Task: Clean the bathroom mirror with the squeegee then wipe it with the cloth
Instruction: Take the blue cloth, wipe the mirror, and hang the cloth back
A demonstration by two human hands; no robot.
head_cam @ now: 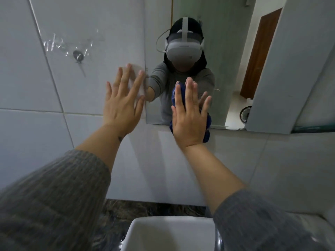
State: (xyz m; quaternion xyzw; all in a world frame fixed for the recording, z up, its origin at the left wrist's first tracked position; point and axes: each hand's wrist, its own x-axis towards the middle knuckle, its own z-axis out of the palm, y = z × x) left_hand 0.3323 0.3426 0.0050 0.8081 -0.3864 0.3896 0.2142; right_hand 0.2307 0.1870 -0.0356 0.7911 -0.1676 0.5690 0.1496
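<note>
Pressing blue cloth (208, 124) at mirror (226, 51) bottom edge — right hand (190, 120), flat.

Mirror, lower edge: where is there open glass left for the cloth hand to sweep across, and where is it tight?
Open glass lies right of the right hand and blue cloth, running to the mirror's right edge, and above the fingertips. It is tight on the left, where the left hand presses the tiled wall at the mirror's edge.

Head-worn camera, facing forward and down, close to mirror (199, 51)
</note>
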